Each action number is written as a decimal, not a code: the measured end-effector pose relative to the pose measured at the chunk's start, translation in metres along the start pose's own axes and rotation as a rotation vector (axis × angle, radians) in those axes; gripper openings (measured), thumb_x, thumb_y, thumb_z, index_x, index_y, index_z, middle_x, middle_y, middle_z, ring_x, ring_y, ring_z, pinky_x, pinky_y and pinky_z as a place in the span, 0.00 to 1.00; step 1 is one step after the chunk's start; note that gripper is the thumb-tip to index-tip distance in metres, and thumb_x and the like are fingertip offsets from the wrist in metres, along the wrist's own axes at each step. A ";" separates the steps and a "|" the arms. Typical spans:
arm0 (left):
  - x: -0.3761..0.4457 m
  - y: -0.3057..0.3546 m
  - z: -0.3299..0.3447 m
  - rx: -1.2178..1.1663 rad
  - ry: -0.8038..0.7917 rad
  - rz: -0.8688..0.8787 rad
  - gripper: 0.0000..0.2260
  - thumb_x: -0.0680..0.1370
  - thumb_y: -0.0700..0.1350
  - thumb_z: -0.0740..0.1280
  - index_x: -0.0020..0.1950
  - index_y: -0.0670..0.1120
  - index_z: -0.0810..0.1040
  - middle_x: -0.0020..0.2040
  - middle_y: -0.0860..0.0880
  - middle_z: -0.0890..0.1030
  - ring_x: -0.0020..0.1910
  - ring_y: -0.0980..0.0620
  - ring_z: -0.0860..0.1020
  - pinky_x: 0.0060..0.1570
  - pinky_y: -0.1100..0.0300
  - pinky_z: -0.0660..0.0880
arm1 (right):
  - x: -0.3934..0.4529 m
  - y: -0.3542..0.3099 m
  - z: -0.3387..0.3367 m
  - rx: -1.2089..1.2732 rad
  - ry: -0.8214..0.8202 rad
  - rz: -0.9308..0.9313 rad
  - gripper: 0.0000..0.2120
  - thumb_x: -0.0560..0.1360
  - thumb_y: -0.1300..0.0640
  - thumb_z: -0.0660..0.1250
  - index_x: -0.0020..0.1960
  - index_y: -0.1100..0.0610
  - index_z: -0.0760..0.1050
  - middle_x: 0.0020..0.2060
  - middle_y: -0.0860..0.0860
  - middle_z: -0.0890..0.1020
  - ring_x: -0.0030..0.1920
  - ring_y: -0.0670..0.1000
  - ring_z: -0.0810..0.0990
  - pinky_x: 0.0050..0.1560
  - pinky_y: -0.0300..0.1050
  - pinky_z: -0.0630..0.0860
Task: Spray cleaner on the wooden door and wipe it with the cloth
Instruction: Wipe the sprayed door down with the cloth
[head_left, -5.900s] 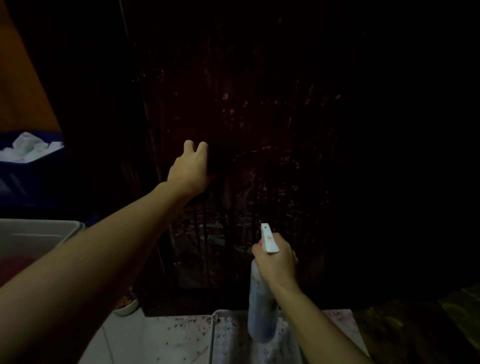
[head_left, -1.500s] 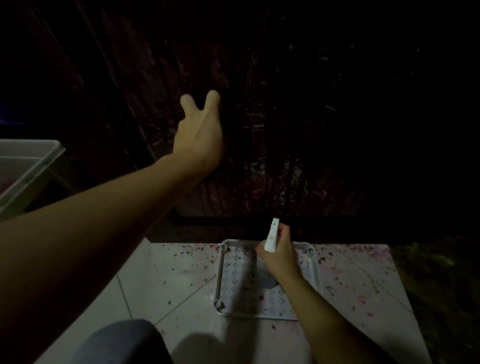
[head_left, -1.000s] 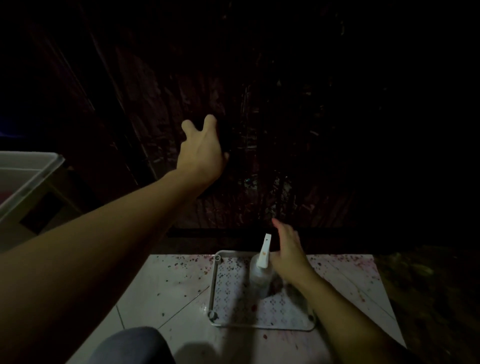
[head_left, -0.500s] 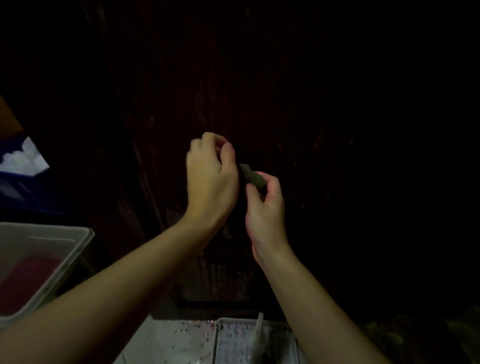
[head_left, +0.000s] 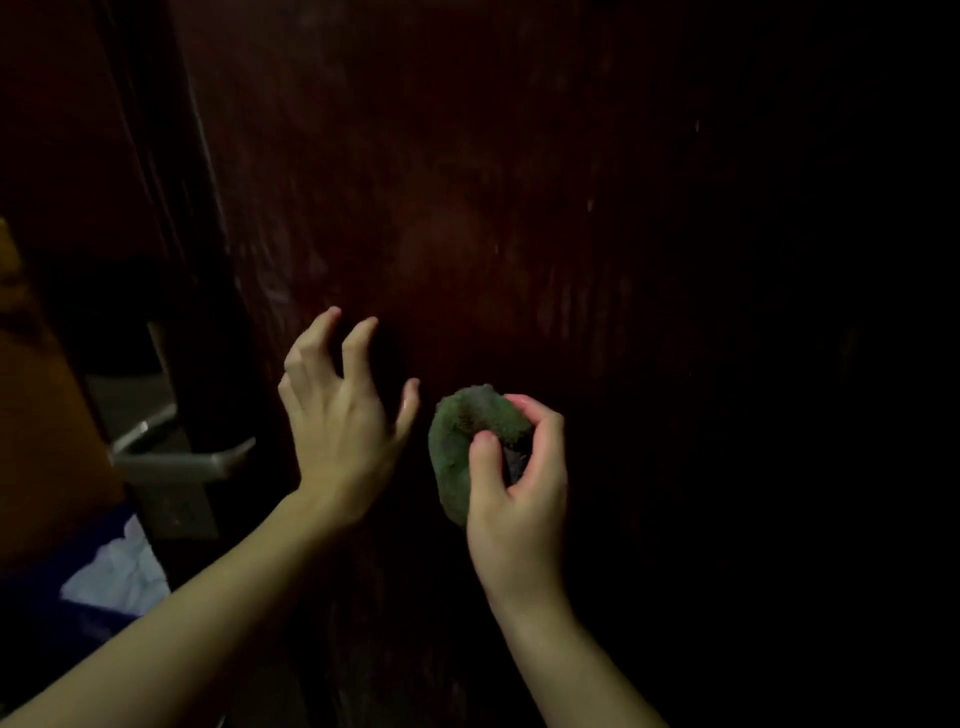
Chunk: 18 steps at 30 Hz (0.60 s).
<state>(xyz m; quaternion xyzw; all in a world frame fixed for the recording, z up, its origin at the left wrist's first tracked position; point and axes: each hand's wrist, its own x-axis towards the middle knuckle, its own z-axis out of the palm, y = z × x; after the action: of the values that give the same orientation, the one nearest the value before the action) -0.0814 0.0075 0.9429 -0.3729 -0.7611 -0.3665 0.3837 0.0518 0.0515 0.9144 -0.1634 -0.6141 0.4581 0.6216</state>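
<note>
Right hand (head_left: 511, 486) clamped on bunched green fuzzy cloth (head_left: 462, 441), thumb in front, fingers curled behind. Cloth held up before dark reddish-brown wooden door (head_left: 467, 182); contact with door cannot tell. Left hand (head_left: 340, 410) just left of cloth, fingers spread, holding nothing. Grey metal lever handle (head_left: 179, 460) at door's left edge.
</note>
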 end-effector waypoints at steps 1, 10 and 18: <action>0.017 0.001 -0.010 0.013 -0.008 0.028 0.31 0.71 0.55 0.71 0.69 0.45 0.65 0.70 0.38 0.62 0.67 0.39 0.61 0.61 0.40 0.66 | 0.014 -0.018 0.007 -0.014 0.016 -0.043 0.12 0.74 0.55 0.63 0.57 0.51 0.72 0.50 0.43 0.79 0.52 0.41 0.79 0.53 0.37 0.76; 0.127 -0.012 -0.066 0.014 0.156 0.134 0.27 0.73 0.59 0.62 0.66 0.44 0.68 0.70 0.38 0.63 0.70 0.40 0.61 0.64 0.42 0.64 | 0.105 -0.117 0.056 -0.181 0.147 -0.413 0.16 0.72 0.51 0.63 0.58 0.55 0.74 0.52 0.49 0.79 0.54 0.49 0.78 0.57 0.49 0.76; 0.208 -0.014 -0.078 0.004 0.323 0.276 0.27 0.73 0.59 0.62 0.66 0.43 0.69 0.68 0.42 0.64 0.69 0.40 0.63 0.66 0.44 0.60 | 0.151 -0.151 0.105 -0.364 0.167 -0.639 0.18 0.72 0.50 0.62 0.60 0.55 0.74 0.53 0.52 0.77 0.51 0.51 0.78 0.48 0.40 0.73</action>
<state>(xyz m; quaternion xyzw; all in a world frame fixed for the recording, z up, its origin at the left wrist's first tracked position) -0.1579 -0.0055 1.1514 -0.4093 -0.6324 -0.3641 0.5478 -0.0143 0.0503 1.1424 -0.1082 -0.6525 0.1097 0.7420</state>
